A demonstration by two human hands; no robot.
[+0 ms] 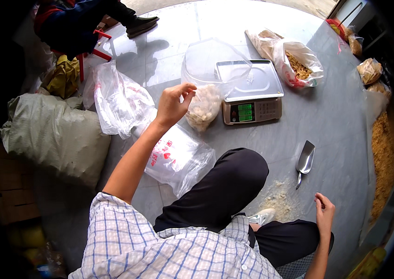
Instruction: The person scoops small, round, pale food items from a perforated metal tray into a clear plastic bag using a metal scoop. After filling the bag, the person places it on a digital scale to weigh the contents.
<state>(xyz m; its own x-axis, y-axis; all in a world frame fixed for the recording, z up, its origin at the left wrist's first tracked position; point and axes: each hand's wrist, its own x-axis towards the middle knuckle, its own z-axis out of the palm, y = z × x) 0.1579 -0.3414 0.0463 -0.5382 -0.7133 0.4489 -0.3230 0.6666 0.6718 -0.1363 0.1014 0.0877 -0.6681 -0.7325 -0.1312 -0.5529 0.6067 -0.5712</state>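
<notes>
My left hand (174, 104) is raised in the middle, thumb and fingertips pinched at the edge of a clear plastic bag (203, 104). Pale chunks fill the lower part of this bag, and its filmy upper part spreads over the left of a digital scale (252, 111). The scale has a steel pan and a lit green display. Down at the right, my right hand (326, 215) hovers by my bent knee with its fingers curled in; I see nothing in them. A metal scoop (305, 158) lies on the floor just beyond it.
Left of me lie white plastic bags (118, 100) and a bulky woven sack (60, 135). Behind the scale stands an open bag (299, 65) of brown pieces. Pale powder (278, 202) is spilled near my shoe. Another person's shoe (141, 25) shows at the back left.
</notes>
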